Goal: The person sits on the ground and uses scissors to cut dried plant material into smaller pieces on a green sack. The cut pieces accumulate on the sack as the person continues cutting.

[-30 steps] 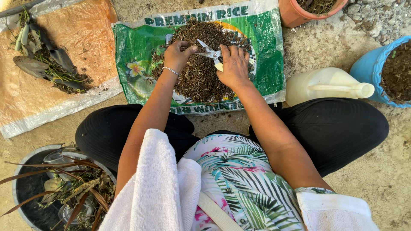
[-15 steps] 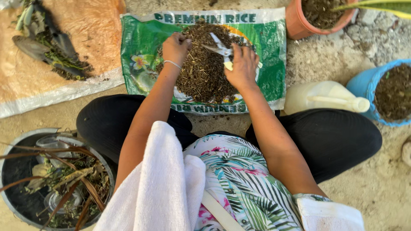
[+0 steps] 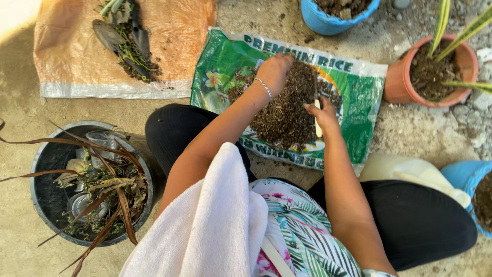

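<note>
A heap of dark, fibrous soil (image 3: 287, 115) lies on a flattened green sack (image 3: 366, 97) on the ground in front of my knees. My left hand (image 3: 274, 69), with a thin bracelet at the wrist, rests at the far edge of the heap, its fingers curled down into the soil. My right hand (image 3: 324, 117) is at the heap's near right side and grips a small pale-handled tool (image 3: 318, 120). The tool's working end is hidden by the hand and the soil.
An orange-brown sack (image 3: 77, 56) with plant cuttings (image 3: 125, 41) lies at far left. A black bucket (image 3: 38, 174) of dry leaves and plastic cups stands near left. A terracotta pot (image 3: 410, 95), two blue pots (image 3: 318, 20) (image 3: 461, 174) and a cream jug (image 3: 410, 172) stand around.
The view has swung left and closer. My left hand went from spread on the heap to curled at its far edge. My right hand pulled back to the near right side with the tool.
</note>
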